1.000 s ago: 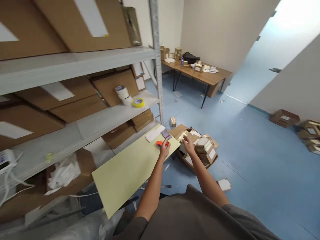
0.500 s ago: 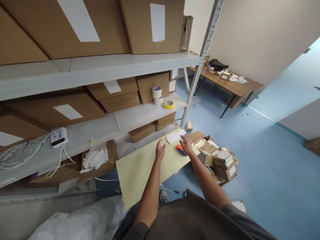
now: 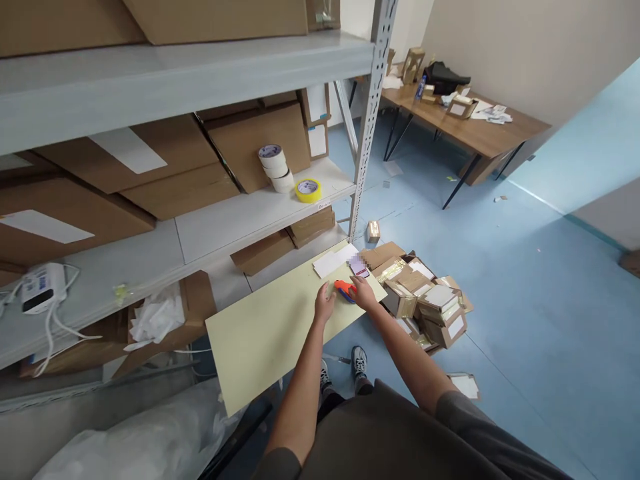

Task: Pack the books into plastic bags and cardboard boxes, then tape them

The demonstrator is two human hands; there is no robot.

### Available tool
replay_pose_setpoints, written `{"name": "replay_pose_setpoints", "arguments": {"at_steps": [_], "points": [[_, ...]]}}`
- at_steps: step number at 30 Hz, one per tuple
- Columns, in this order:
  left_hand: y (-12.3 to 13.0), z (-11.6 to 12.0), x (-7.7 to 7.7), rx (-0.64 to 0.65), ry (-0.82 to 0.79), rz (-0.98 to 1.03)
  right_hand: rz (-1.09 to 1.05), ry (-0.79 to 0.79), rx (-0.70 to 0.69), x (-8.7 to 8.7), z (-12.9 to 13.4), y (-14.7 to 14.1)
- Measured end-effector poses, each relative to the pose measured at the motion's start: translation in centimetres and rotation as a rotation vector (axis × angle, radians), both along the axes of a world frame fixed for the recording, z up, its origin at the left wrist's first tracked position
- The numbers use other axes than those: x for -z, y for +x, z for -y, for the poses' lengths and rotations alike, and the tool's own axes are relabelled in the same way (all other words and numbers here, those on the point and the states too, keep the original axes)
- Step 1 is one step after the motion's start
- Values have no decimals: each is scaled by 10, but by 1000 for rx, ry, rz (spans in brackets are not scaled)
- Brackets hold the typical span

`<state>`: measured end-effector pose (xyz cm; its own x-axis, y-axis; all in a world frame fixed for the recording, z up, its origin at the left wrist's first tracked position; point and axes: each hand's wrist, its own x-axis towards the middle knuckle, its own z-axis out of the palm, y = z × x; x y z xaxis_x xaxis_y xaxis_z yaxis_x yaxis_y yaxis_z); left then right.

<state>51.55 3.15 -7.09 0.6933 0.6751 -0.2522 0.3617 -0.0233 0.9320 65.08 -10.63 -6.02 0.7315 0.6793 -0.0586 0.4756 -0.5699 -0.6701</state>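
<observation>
My right hand (image 3: pixel 365 294) is at the right end of an orange-and-blue plastic hand tool (image 3: pixel 344 289), its fingers closed about that end. The tool's exact kind is not clear. It lies on a pale yellow board (image 3: pixel 265 333). Left of the tool, my left hand (image 3: pixel 325 304) is held over the board with thumb and fingers apart and nothing between them. Just beyond the hands, white paper sheets (image 3: pixel 330 263) rest at the board's far edge. Beside them is a phone (image 3: pixel 359 267) with a lit screen, partly blurred.
A grey metal shelf (image 3: pixel 210 233) with cartons runs along the left. On it stand stacked white tape rolls (image 3: pixel 276 168) and a yellow tape roll (image 3: pixel 308 191). Small cardboard boxes (image 3: pixel 425 300) are heaped on the floor at right. A wooden table (image 3: pixel 515 133) stands farther back.
My right hand has come back from the phone and paper to the tool. My left hand has moved right, nearer the tool. The view has tilted down and turned right.
</observation>
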Motion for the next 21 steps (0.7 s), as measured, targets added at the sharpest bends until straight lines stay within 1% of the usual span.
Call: {"name": "replay_pose_setpoints", "arguments": {"at_steps": [2, 6, 8, 10, 13, 16, 19, 21], "points": [[0, 12, 12, 11, 13, -22, -9, -126, -56, 21, 1, 1], [-8, 33, 37, -57, 4, -87, -98, -368, -139, 59, -2, -9], [-14, 41, 47, -86, -11, -114, -136, -467, -178, 72, -4, -17], [-21, 48, 56, -103, -28, -123, -136, -538, -188, 81, -8, -23], [-29, 55, 63, -133, -55, -118, -129, -630, -165, 84, -15, -23], [-33, 57, 63, -159, -75, -97, -165, -718, -193, 77, -20, -13], [-34, 53, 55, -165, -80, -56, -152, -743, -230, 63, -22, -3], [-34, 46, 45, -158, -76, -19, -118, -735, -232, 50, -21, -1]]}}
